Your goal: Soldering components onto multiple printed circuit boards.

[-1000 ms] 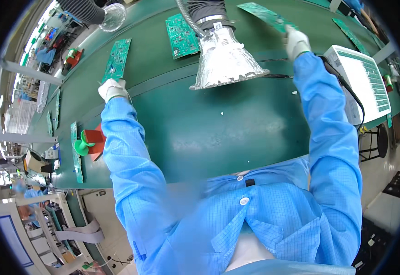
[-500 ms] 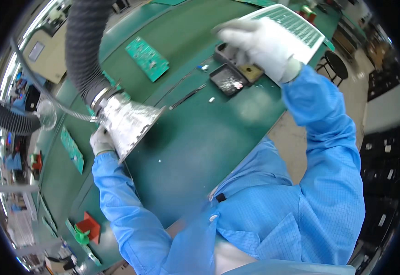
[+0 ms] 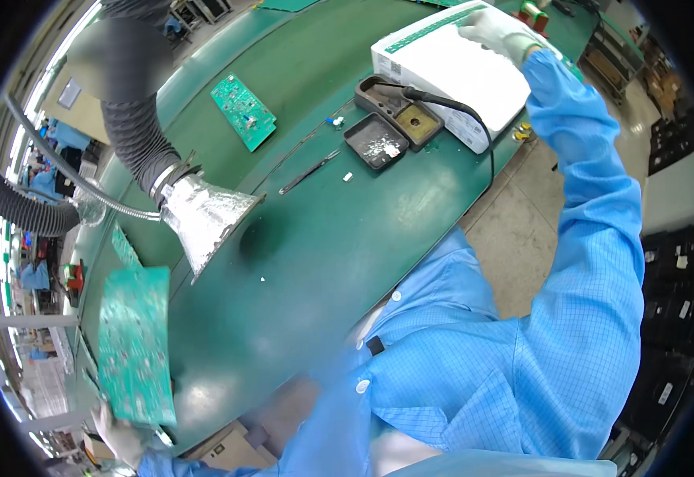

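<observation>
My gloved left hand (image 3: 116,433) is at the lower left, closed on the lower corner of a large green circuit board (image 3: 134,342). The board is raised and slightly blurred. My gloved right hand (image 3: 496,36) is at the far right, over the white top of a box (image 3: 458,60) with a green strip along its back edge. Its fingers look bent, but whether they grip anything is unclear. Below that hand, a soldering iron (image 3: 398,91) rests in a dark holder with a sponge tray (image 3: 416,123), its black cord hanging over the table edge.
A fume hose with a foil-wrapped hood (image 3: 204,219) hangs over the left of the green table (image 3: 323,246). A square black tray (image 3: 375,141) holds solder bits. Black tweezers (image 3: 309,172) lie beside it. Another circuit board (image 3: 243,111) lies farther back.
My right hand has moved from the soldering iron holder to the white box. My left hand has gone from behind the hood to the lower left, where it holds up a circuit board.
</observation>
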